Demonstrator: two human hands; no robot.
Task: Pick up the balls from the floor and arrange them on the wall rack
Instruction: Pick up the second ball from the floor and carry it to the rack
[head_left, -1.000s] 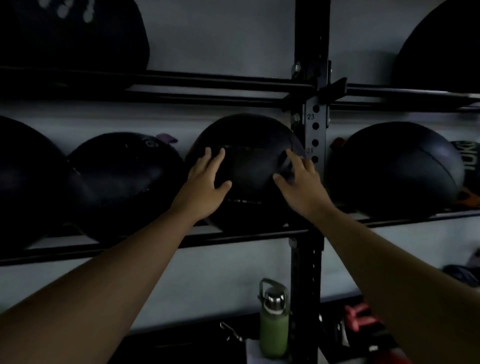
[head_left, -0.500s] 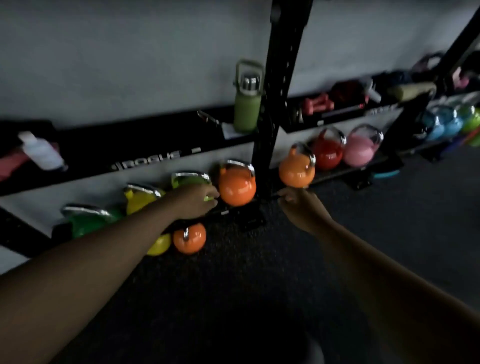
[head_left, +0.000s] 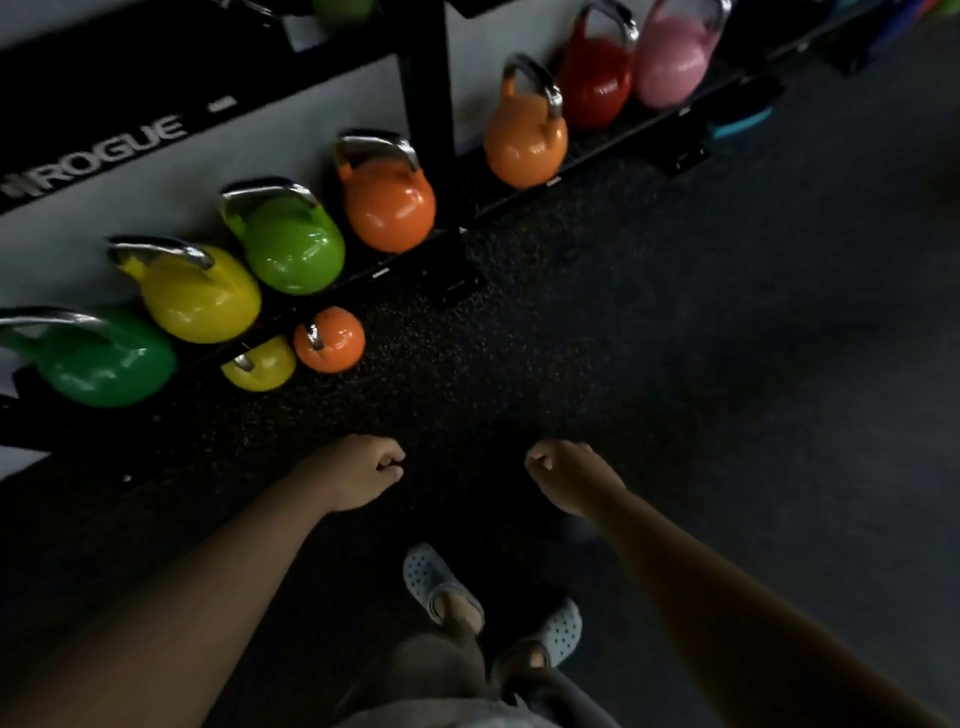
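Note:
My view points down at the dark rubber floor (head_left: 675, 338) in front of the wall rack. No ball shows in this frame. My left hand (head_left: 358, 470) hangs over the floor with its fingers curled in and nothing in it. My right hand (head_left: 569, 475) hangs beside it, about a hand's width away, fingers curled shut as well and holding nothing. Only the rack's black upright post (head_left: 423, 78) and its lowest rail (head_left: 613, 150) are in view; the shelf with the balls is out of frame above.
Kettlebells line the low rail: dark green (head_left: 98, 364), yellow (head_left: 200, 296), light green (head_left: 293, 244), orange (head_left: 389, 200), orange (head_left: 524, 137), red (head_left: 597, 83), pink (head_left: 672, 57). Two small ones, yellow (head_left: 260, 366) and orange (head_left: 330, 340), sit on the floor. My feet in white clogs (head_left: 441, 584) stand below.
A second ago both hands rested on a black ball on the rack shelf. They let go and dropped, and my view swung down to the floor.

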